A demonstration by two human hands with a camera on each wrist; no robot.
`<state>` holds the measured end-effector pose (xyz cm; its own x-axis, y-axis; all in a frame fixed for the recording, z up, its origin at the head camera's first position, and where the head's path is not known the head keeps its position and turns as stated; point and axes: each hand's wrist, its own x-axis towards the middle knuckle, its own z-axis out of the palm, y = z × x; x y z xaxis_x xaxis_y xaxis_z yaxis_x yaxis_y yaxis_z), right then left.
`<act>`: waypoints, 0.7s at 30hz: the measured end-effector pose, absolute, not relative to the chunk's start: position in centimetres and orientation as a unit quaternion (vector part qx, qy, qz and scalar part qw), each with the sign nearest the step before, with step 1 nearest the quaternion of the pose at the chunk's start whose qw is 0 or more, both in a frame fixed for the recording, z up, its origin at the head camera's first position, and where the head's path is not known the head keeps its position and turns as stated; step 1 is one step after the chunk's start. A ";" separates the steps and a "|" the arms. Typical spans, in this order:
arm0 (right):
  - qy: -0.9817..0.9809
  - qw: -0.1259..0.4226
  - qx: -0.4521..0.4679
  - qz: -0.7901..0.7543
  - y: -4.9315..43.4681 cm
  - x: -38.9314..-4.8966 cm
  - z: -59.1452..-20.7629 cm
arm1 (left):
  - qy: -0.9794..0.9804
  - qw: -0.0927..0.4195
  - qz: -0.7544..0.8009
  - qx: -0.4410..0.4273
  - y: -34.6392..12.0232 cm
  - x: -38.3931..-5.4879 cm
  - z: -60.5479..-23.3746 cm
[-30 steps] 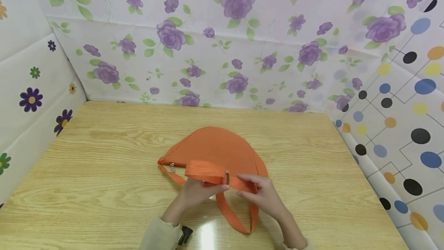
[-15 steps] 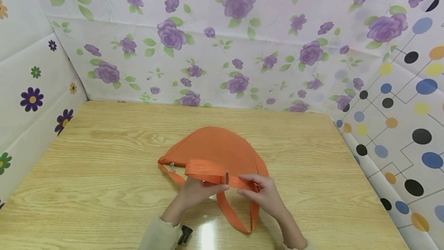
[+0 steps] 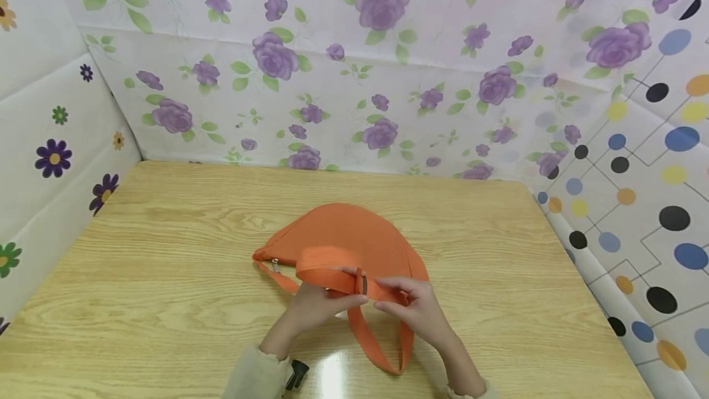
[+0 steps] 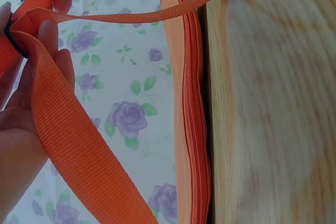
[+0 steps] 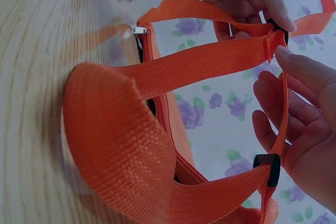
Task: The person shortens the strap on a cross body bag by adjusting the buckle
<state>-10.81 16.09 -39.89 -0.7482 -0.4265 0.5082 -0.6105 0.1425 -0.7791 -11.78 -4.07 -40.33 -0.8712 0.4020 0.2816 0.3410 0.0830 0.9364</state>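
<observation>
On the bench (image 3: 166,233), near its middle, an orange bag (image 3: 349,233) lies with its curved edge facing away from the person. The left hand (image 3: 318,310) is clamped on the orange strap (image 3: 327,257) at a dark buckle (image 3: 364,286); the right hand (image 3: 418,310) pinches the strap just beside it. A metal zip pull (image 3: 275,265) sits near the bag's left corner. A black clip (image 3: 297,374) shows beside the left sleeve (image 3: 257,374).

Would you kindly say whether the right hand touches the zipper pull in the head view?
No, the right hand holds the strap, well away from the zipper pull.
</observation>
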 end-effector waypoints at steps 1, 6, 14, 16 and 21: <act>-0.752 0.084 0.345 0.556 16.1 -10.8 -39.9 | 0.736 0.029 0.629 0.249 -4.0 -11.6 -40.0; -0.748 0.083 0.347 0.559 16.0 -10.8 -39.9 | 0.733 0.041 0.633 0.247 -3.9 -11.2 -39.0; -0.752 0.072 0.340 0.561 15.8 -10.8 -39.7 | 0.734 0.034 0.623 0.269 -3.6 -11.4 -39.2; -0.758 0.073 0.336 0.554 15.7 -10.7 -39.6 | 0.735 0.036 0.622 0.267 -3.5 -11.4 -39.2; -0.759 0.078 0.342 0.549 15.6 -10.8 -39.5 | 0.729 0.032 0.627 0.271 -3.4 -11.4 -38.9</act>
